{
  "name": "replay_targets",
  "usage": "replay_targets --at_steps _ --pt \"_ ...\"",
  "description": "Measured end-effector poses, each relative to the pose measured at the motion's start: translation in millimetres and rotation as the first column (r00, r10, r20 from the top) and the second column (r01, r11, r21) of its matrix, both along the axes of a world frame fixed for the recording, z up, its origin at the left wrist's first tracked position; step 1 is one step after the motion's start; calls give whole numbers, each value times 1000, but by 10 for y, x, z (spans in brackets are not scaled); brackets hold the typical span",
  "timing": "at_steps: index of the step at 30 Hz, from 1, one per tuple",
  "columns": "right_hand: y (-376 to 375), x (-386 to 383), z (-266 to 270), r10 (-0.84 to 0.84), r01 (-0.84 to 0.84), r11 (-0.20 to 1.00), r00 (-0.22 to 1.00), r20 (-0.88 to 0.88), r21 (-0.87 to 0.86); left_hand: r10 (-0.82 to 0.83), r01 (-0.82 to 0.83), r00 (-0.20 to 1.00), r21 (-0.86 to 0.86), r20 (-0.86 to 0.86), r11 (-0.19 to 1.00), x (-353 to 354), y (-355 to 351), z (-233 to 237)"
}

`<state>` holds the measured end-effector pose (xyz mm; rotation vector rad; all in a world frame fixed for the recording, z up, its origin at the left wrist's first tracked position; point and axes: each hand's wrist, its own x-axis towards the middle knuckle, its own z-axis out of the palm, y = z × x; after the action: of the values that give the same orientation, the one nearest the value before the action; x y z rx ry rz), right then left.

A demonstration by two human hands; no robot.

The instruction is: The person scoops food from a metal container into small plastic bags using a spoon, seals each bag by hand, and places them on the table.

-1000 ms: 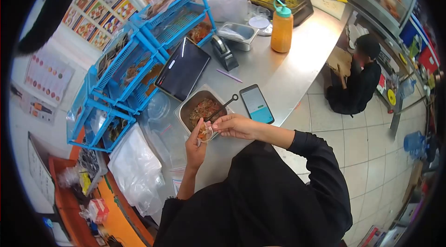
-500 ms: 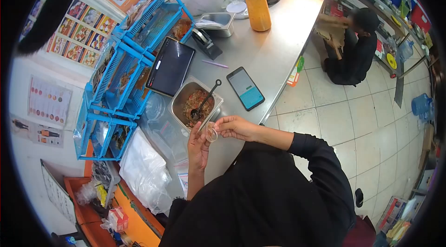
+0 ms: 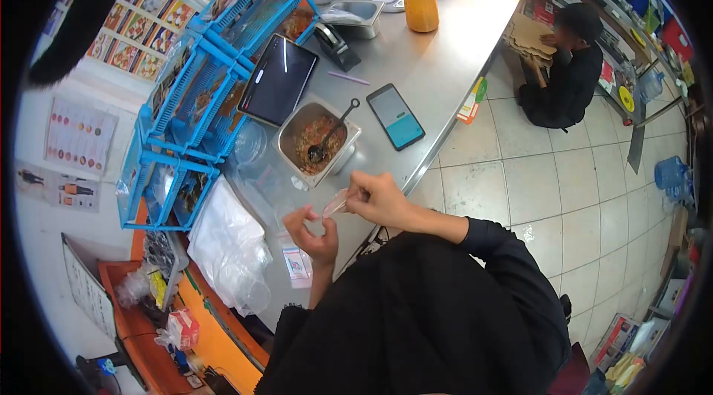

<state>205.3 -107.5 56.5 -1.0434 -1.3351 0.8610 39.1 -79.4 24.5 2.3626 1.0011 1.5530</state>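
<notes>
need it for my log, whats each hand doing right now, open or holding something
Left hand: fingers curled beside clear plastic; cannot tell if gripping.
Right hand: closed, pinching the clear plastic.

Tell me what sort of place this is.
Probably a small eatery's food-preparation area: there's a metal counter, a steel pan of chopped food with a ladle in it, and a wall poster of food pictures.
</notes>
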Motion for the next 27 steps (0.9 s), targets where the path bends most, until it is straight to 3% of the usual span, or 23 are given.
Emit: replay_targets --at_steps 1,2,3,4,5,6,8,9,10,11,12,13,14,16,17,18,20,22,24,26,27 --pt "-28 -48 58 62 -93 986 976 -211 -142 -82 94 980 -59 183 994 -39 -13 30" --pt "-49 -120 81 60 -92 985 976 -207 -145 -82 95 979 -61 187 994 -79 -57 69" --pt "-69 -201 111 113 -194 954 939 -324 -230 -271 388 897 -327 349 862 -128 -112 121" --pt "-100 -279 145 153 -305 904 885 -440 -298 -370 644 753 -493 544 585 -198 -170 162" --pt "-138 -347 176 164 -313 901 886 -433 -300 -345 560 828 -675 441 481 -335 -253 144" --pt "-173 -414 202 207 -357 882 880 -428 -308 -335 560 829 -668 448 490 -436 -299 133" --pt "-248 -512 244 259 -409 854 870 -419 -322 -220 314 945 -867 243 388 -610 -412 109" --pt "-289 -518 272 255 -307 915 943 -213 -263 -181 422 906 -801 382 425 -647 -514 147" --pt "-330 -533 311 217 -214 960 976 -2 -178 -172 423 906 -801 387 424 -716 -576 195" --pt "-367 -565 382 222 -218 958 975 1 -183 -170 419 908 -818 383 395 -797 -610 248" --pt "-398 -599 482 66 -112 981 961 268 160 -172 416 909 -832 379 366 -853 -640 273" --pt "-432 -646 538 -173 -85 861 878 446 502 -177 359 933 -800 313 481 -877 -660 200" --pt "-461 -713 533 -175 -84 861 876 449 501 -178 363 932 -799 316 479 -884 -700 205" --pt "-518 -842 468 -259 -208 733 795 549 648 -222 337 941 -787 256 517 -874 -797 267" --pt "-542 -875 403 -262 -208 732 793 550 649 -214 342 936 -857 278 385 -966 -776 78" --pt "-560 -901 357 -222 -236 759 783 581 607 -216 345 936 -855 279 388 -992 -799 53" --pt "-608 -932 297 -183 -263 781 770 611 566 -265 392 909 -875 322 282 -1035 -837 36" --pt "-676 -939 305 -76 -285 862 744 664 419 -296 411 895 -875 335 254 -1119 -903 18" --pt "-685 -988 293 -76 -262 864 777 625 430 -327 427 879 -876 346 223 -1124 -953 46" --pt "-689 -1013 288 -72 -239 865 811 581 441 -120 468 868 -712 482 524 -1054 -1025 161" --pt "-682 -1014 290 24 -249 899 850 527 360 -123 466 870 -713 478 523 -1050 -1015 197"
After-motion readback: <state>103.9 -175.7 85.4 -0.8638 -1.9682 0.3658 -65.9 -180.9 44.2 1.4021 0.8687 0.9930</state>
